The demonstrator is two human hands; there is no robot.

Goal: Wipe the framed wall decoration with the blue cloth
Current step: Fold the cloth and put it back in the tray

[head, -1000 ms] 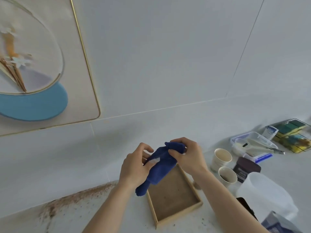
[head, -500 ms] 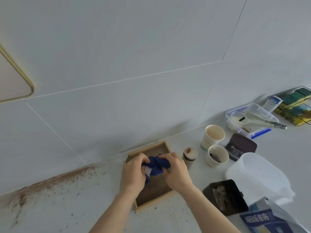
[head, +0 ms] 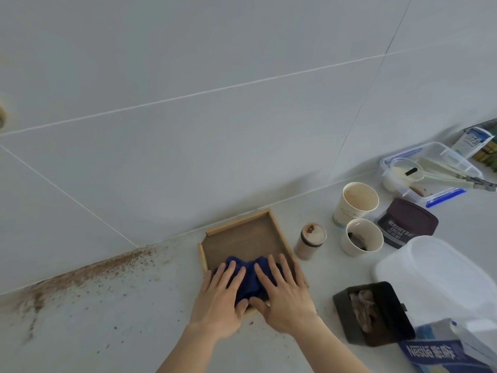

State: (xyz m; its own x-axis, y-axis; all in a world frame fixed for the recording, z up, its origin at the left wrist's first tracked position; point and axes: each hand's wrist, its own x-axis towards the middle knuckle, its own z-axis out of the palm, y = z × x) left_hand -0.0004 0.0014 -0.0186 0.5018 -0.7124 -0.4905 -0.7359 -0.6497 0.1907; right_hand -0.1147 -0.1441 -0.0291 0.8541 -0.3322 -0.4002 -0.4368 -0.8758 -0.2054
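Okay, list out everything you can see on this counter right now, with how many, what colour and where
blue cloth: 1, dark blue, in the wooden tray's near end, under both hands
wooden tray: 1, brown, by the wall, centre
small jar: 1, brownish with pale top, right of the tray
paper cups: 2, white, right of the jar, one behind the other
cocoa tub: 1, dark brown, right of the cups
clear box: 1, clear with blue clips, far right, holding utensils
translucent container: 1, whitish, near right
black container: 1, black, brown contents, near right
Nestle carton: 1, blue and white, bottom right
brown powder spill: 1 patch, along the wall, left
left hand: flat on the cloth
right hand: flat on the cloth
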